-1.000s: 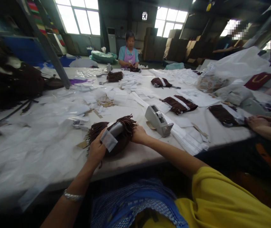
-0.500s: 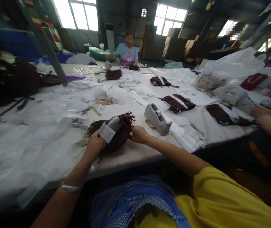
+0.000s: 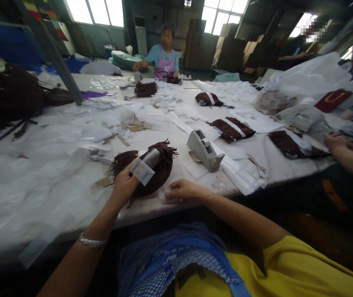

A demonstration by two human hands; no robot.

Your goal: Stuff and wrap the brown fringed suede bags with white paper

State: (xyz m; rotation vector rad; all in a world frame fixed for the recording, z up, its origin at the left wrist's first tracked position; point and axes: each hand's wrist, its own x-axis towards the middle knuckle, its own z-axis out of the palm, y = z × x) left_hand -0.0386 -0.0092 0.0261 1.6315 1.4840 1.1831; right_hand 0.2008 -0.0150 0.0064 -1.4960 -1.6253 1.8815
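The person beside me is clamping the left hand [image 3: 126, 186] around the near end of a brown fringed bundle [image 3: 161, 172]. The thumb is pressing down on the white paper band [image 3: 143, 170] rolled over it, which looks like a way of stopping the band from springing open. The bundle itself is lying on the table [image 3: 151, 208] close to the front edge, its fringe pointing away towards the tape dispenser [image 3: 204, 150], which is sitting just beyond, within easy reach of either hand. The right hand [image 3: 184, 190] is resting knuckles-up on the table edge just beside the bundle, fingers curled. From here I can't quite tell whether they are pinching the white slip [image 3: 164, 197] under them or merely lying on it. Further along, already banded bundles [image 3: 231, 131] are lying spread out flat, and a co-worker's hand [image 3: 335, 141] is working near one at the right.
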